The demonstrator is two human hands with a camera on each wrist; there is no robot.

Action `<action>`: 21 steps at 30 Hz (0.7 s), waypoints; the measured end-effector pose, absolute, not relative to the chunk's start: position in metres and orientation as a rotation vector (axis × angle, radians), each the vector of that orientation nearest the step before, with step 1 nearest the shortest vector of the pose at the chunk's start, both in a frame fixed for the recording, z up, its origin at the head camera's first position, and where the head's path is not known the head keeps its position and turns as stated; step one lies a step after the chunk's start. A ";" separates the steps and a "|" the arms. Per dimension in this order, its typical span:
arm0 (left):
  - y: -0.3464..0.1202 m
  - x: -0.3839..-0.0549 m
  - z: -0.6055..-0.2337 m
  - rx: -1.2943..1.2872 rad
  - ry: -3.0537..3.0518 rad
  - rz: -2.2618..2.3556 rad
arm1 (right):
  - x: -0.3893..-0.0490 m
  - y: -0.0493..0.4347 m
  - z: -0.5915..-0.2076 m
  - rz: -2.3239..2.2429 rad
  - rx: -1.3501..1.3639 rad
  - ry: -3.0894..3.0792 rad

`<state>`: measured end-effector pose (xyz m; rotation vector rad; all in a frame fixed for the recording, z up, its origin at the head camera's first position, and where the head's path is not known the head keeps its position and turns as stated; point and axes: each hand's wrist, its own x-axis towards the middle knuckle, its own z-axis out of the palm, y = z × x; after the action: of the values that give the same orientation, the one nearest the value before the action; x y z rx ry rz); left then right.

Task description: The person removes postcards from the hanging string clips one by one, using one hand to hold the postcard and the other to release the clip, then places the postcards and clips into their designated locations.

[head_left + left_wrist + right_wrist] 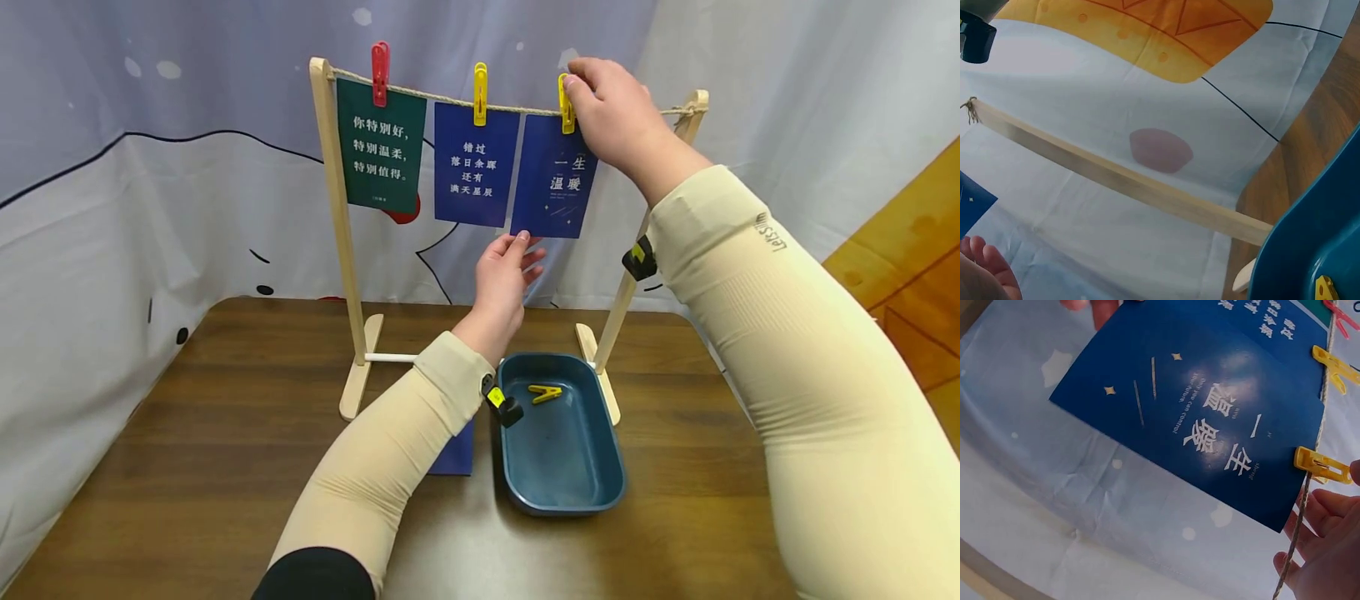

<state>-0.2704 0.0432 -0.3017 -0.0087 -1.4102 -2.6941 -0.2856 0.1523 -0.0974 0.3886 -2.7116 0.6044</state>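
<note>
On the rope of a wooden stand, a blue card (553, 179) with white characters hangs at the right under a yellow clothespin (566, 104). My right hand (618, 117) pinches the top of that clothespin; its jaws sit over the rope and the card's upper edge in the right wrist view. At the card's lower left corner, my left hand (501, 279) holds the edge, thumb in front. Further left hang another blue card (477, 167) under a yellow clothespin (480, 93) and a green card (381, 150) under a red clothespin (381, 73).
A blue-green basin (562, 454) on the wooden table (187, 467) holds one yellow clothespin (545, 393). Beside it, a flat blue item (456, 454) lies partly hidden by my left forearm. The stand's left post (342, 217) rises from the table; a patterned curtain (210, 225) hangs behind.
</note>
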 end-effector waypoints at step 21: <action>0.043 -0.266 -0.319 -0.042 -1.474 -2.669 | -0.284 0.163 -0.105 1.333 0.425 -2.349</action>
<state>-0.2660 0.0432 -0.3195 -0.0418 -1.4744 -2.6686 -0.2841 0.1625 -0.1050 0.4253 -2.3490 1.3327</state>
